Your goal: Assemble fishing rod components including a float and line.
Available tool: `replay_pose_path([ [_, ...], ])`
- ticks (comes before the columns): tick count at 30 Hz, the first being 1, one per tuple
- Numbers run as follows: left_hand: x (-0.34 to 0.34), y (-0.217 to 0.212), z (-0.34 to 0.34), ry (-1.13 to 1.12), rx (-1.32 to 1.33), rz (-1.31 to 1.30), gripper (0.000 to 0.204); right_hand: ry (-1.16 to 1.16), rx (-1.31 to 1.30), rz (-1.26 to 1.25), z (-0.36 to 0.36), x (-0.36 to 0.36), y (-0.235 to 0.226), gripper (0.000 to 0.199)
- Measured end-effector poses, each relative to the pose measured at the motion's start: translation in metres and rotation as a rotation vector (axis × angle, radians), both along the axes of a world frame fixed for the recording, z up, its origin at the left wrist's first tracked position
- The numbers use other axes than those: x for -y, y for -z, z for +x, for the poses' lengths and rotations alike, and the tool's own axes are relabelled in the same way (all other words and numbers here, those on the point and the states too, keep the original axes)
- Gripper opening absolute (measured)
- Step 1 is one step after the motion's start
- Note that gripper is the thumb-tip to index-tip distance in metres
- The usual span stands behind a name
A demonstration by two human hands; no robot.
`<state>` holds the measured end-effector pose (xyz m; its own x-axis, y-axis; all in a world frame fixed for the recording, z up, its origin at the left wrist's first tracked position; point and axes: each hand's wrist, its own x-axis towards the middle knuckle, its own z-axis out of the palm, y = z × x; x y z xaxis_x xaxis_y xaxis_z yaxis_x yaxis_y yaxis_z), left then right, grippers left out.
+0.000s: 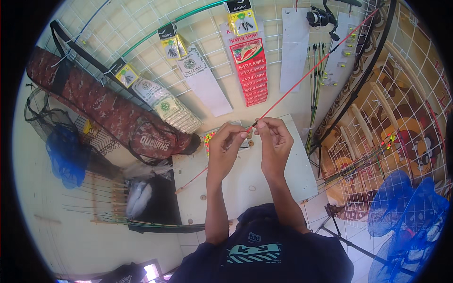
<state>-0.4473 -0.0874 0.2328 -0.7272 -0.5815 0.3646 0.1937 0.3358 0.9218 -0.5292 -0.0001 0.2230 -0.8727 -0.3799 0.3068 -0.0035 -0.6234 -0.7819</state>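
A thin red fishing rod [293,87] runs slantwise from above the white table up to the far right. My left hand [224,150] pinches it between thumb and fingertips, near a short dark section of the rod. Just to the right, my right hand [275,145] closes thumb and fingers on that same dark part; whether a thread or ring sits there is too small to tell. The rod's lower end shows past my left wrist, over the table's left side. Behind my hands stands a small box [207,139] of bright beads or floats, partly hidden.
Below my hands is the white table [283,188] with several small round pieces. A wire grid behind carries tackle packets [248,70] and a spinning reel [322,19]. A camouflage rod bag [104,104] leans at left. Blue nets [410,212] and a black tripod [337,231] stand right.
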Motion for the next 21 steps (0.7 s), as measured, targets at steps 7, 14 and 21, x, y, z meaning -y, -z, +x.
replay_pose_path([
  [7, -0.001, 0.003, -0.003, 0.006, 0.010, 0.021, 0.008, -0.029, 0.004, -0.059, 0.000, 0.007, 0.007, 0.012],
  [14, 0.001, 0.008, -0.008, 0.014, 0.010, 0.035, 0.008, -0.121, 0.152, -0.202, -0.001, 0.011, 0.008, 0.014],
  [21, 0.002, 0.008, -0.008, -0.079, 0.089, -0.102, 0.007, -0.052, 0.174, -0.133, -0.004, 0.008, 0.003, 0.014],
])
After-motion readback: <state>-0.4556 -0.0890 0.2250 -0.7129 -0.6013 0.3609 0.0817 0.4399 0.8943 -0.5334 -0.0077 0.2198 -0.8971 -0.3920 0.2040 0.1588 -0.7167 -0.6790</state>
